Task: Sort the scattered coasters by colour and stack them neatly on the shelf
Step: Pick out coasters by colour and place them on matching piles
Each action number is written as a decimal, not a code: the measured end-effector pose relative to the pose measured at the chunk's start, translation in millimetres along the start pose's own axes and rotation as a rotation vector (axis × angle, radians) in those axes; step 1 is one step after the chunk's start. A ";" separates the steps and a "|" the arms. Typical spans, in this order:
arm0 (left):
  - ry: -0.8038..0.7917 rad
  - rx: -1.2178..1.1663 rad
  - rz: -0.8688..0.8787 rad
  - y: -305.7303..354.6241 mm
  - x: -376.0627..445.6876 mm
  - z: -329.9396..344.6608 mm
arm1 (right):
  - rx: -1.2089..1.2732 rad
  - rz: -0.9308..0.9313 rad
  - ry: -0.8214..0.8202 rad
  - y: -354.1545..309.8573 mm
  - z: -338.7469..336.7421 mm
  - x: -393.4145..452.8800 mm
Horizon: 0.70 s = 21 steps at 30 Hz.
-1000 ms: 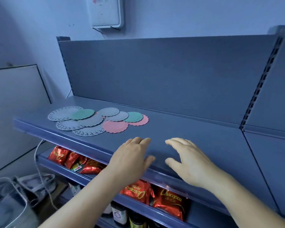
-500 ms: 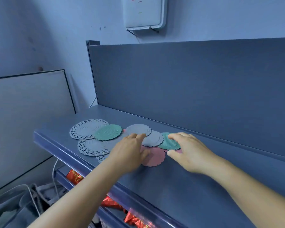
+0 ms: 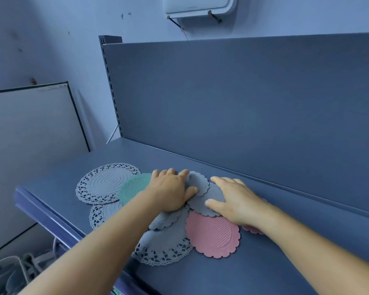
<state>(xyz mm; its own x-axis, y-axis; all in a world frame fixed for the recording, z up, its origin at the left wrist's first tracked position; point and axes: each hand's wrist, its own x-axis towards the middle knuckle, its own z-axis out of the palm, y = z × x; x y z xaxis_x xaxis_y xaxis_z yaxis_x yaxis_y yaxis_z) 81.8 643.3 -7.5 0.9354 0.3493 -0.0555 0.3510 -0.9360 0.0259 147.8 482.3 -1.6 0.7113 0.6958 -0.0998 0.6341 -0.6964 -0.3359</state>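
Observation:
Several round coasters lie overlapping on the blue shelf (image 3: 264,262). A large grey lace coaster (image 3: 103,184) is at the left, with a green coaster (image 3: 134,188) overlapping it. A pink coaster (image 3: 213,234) lies at the front right, and a second pink coaster (image 3: 251,228) peeks out under my right wrist. Small grey scalloped coasters (image 3: 198,182) sit in the middle. My left hand (image 3: 168,191) rests flat on the pile, its fingertips at the back grey coaster. My right hand (image 3: 237,199) lies flat over another grey coaster (image 3: 202,206). A green coaster seen earlier is hidden.
The shelf's tall back panel (image 3: 243,103) rises right behind the coasters. The shelf's front edge (image 3: 49,218) runs diagonally at the left. A white board (image 3: 30,133) leans against the wall at the left. Cables and a bag (image 3: 13,273) lie on the floor below.
The view has closed in on the coasters. Both hands went forward from the shelf's front edge onto the pile; my right hand now covers the green coaster on the right.

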 end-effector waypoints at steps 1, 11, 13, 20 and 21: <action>0.003 0.004 0.019 -0.7 2.9 -0.3 | 0.005 0.016 0.007 -1.2 0.1 1.5; 0.112 -0.428 0.136 -9.9 6.9 -15.8 | 0.126 0.292 0.173 -28.2 -2.1 -5.0; 0.132 -0.469 0.165 -11.8 4.9 -20.4 | 0.160 0.354 0.223 -27.0 -1.4 -11.5; 0.153 -0.694 0.314 3.9 -10.8 -29.2 | 0.403 0.456 0.430 -15.4 -1.6 -64.0; 0.147 -0.725 0.336 10.1 -13.7 -29.5 | 0.427 0.470 0.467 -12.4 -2.1 -73.9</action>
<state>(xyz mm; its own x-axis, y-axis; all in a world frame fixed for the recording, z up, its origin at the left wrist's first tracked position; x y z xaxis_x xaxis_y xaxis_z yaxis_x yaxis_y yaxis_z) 73.8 630.3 23.0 0.9740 0.1043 0.2011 -0.0564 -0.7482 0.6610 88.0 439.1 11.9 0.9897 0.1338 0.0518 0.1318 -0.7058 -0.6961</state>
